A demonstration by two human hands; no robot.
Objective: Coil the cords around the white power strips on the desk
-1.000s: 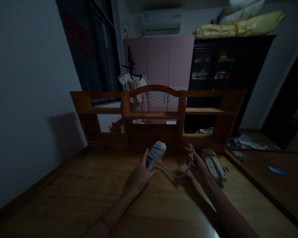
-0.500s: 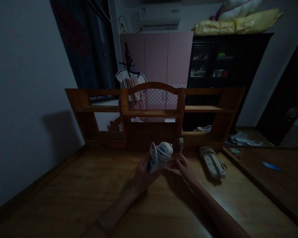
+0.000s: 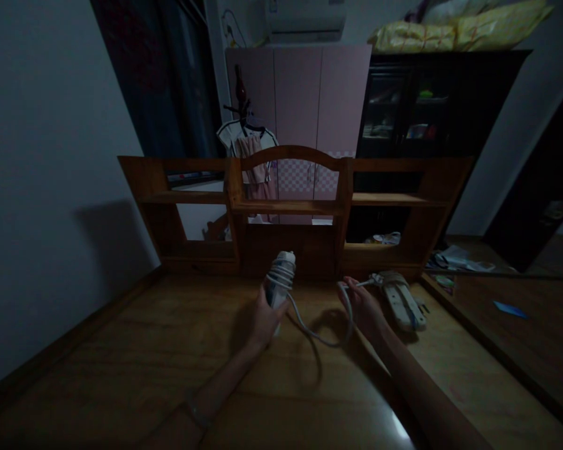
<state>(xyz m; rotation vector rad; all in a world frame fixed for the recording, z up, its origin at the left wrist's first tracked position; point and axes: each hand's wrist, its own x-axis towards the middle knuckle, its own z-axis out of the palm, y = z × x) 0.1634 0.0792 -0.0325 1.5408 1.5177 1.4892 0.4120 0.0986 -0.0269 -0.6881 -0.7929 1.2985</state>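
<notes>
My left hand (image 3: 264,320) is closed around a white and blue power strip (image 3: 278,289), held upright above the wooden tabletop. Several turns of its pale cord wrap the upper part. A loose length of the cord (image 3: 326,342) sags in a loop across to my right hand (image 3: 363,307), whose fingers pinch it near the end. Past those fingertips the plug (image 3: 376,279) points right. Just beyond it, a second, cream-coloured power strip (image 3: 403,303) lies on the table with cord wound around its far end and its plug prongs at the side.
A low wooden shelf unit (image 3: 288,206) spans the table's back edge. A white wall (image 3: 51,219) borders the left side. On the right, a raised wooden edge (image 3: 488,350) separates another brown surface holding a blue card (image 3: 510,309) and papers.
My right hand has moved right with the plug end, drawing out a longer loop of cord. My left hand has shifted slightly left, turning the power strip more upright.
</notes>
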